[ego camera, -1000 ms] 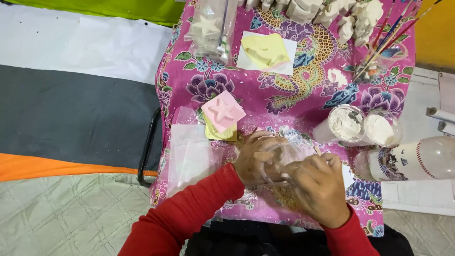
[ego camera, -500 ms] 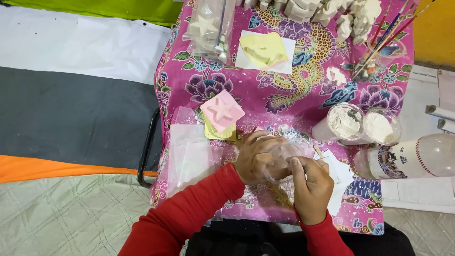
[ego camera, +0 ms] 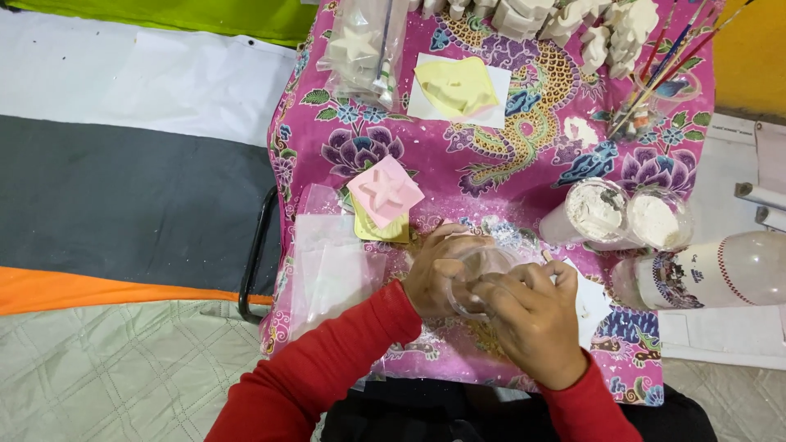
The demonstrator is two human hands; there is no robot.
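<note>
A clear cup [ego camera: 477, 274] sits low on the table, near its front edge, held between both hands; the left hand [ego camera: 440, 274] wraps its side with fingers curled shut around it, likely to keep it from turning, while the right hand [ego camera: 532, 323] comes over the rim with fingers bent onto or into it, closed on the cup or on something inside, which of the two cannot be told; the cup's contents are hidden by the fingers. Just left of the hands lies a clear bag [ego camera: 327, 266], flat and dusted white; above it a pink mould [ego camera: 385, 192] with a star shape rests on a yellow one [ego camera: 378, 231], stacked within easy reach. To the right stand two tubs [ego camera: 602, 214] of white powder, side by side and open-topped; beside them a bottle [ego camera: 720, 270] lies on its side. Farther back, a yellow mould [ego camera: 457, 86] sits on white paper, a bag of white casts [ego camera: 364, 49] lies at the left, loose white casts [ego camera: 573, 20] line the far edge, and a jar of brushes [ego camera: 663, 78] stands upright; all rest on a pink flowered cloth [ego camera: 524, 155].
</note>
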